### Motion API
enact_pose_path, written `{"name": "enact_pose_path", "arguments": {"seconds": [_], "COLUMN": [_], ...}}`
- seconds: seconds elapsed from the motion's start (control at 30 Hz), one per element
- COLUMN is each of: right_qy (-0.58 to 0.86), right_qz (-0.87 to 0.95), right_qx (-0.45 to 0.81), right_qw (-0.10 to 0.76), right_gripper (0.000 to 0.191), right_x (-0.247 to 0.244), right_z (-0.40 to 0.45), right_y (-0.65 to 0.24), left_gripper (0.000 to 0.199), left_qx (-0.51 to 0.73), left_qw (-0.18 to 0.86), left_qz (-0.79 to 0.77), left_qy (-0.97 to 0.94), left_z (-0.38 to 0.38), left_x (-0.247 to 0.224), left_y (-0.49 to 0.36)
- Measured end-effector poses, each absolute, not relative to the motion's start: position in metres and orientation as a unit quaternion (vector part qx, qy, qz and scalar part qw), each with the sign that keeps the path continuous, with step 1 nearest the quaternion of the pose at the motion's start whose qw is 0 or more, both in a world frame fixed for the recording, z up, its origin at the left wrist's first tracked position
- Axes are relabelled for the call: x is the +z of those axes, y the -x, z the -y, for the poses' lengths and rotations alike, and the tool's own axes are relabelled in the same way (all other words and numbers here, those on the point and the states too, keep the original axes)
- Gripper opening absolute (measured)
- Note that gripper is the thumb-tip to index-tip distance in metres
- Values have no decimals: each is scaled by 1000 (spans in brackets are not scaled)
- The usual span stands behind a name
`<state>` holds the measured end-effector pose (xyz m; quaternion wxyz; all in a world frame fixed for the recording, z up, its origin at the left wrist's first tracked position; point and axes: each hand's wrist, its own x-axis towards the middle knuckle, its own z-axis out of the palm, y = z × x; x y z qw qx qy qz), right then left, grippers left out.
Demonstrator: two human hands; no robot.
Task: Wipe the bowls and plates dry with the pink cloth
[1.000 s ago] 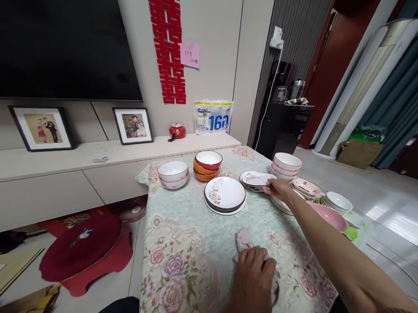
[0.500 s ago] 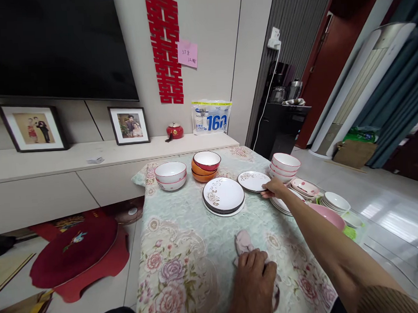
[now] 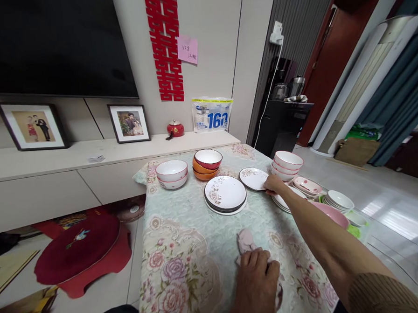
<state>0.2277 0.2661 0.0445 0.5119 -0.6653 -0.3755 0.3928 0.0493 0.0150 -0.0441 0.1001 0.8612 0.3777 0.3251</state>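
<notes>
My left hand [image 3: 255,278] rests low on the flowered tablecloth, its fingers curled over a pale pink cloth [image 3: 246,241]. My right hand [image 3: 274,185] reaches forward with its fingers closed on the right edge of a small dark-rimmed plate [image 3: 252,178]. Left of that plate stands a stack of larger flowered plates [image 3: 225,193]. More white plates [image 3: 287,198] lie partly hidden under my right forearm. White bowls with red rims [image 3: 289,160] are stacked just beyond my right hand.
Two white bowls [image 3: 172,170] and a red-and-orange bowl stack [image 3: 208,160] stand at the back left. Spotted dishes [image 3: 307,186], a pink bowl [image 3: 331,214] and small white bowls [image 3: 340,199] are at the right. A red stool [image 3: 81,247] stands left of the table.
The view has shifted slightly. Both hands keep nearly the same places, the left on the cloth and the right at the small plate's edge.
</notes>
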Motion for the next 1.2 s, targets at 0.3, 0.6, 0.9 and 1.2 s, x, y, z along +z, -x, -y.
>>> {"name": "enact_pose_path", "arguments": {"seconds": [0.3, 0.6, 0.9, 1.2], "right_qy": [749, 743, 690, 578], "right_qz": [556, 596, 514, 413], "right_qx": [282, 264, 444, 564], "right_qw": [222, 151, 251, 421], "right_gripper": [33, 36, 30, 20], "right_x": [52, 38, 30, 15], "right_z": [-247, -233, -210, -174], "right_y": [-195, -163, -168, -169], "left_gripper": [25, 28, 41, 36], "left_qx": [309, 313, 473, 600], "left_qw": [110, 132, 246, 620], "left_qz": [-389, -398, -380, -431], "left_qy": [-861, -853, -755, -264], "left_z": [-12, -12, -19, -41], "left_x": [-39, -36, -32, -8], "left_y": [-49, -48, -40, -22]}}
